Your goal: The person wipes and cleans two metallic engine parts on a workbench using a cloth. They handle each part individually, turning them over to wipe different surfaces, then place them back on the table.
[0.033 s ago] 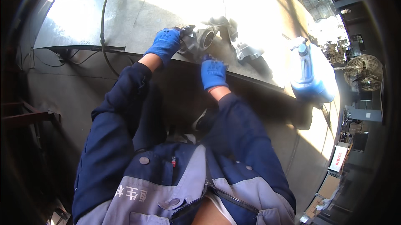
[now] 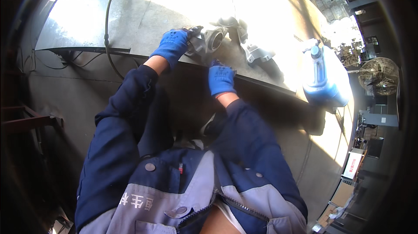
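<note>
My left hand [image 2: 171, 48], in a blue glove with dark fingertips, grips the left side of a grey metal casting [image 2: 213, 40] at the bench's near edge. The casting has a wide round bore facing me. My right hand [image 2: 221, 79], gloved alike, is just in front of that edge, below and right of the bore. Its fingers are curled in, and whatever they hold is hidden. Beyond the casting is another metal casting [image 2: 235, 28], partly in glare. To the right, an angular grey casting [image 2: 258, 53] rests on the metal-topped bench [image 2: 143, 27].
A blue plastic jug [image 2: 320, 75] stands at the right. A dark hose [image 2: 106, 38] runs over the bench's left part and hangs off its edge. A caged fan [image 2: 379, 75] is at far right, a reddish metal frame [image 2: 30, 121] at left. Strong sunlight washes out the bench's far side.
My right hand has shifted very slightly left. My left hand and the castings look unmoved.
</note>
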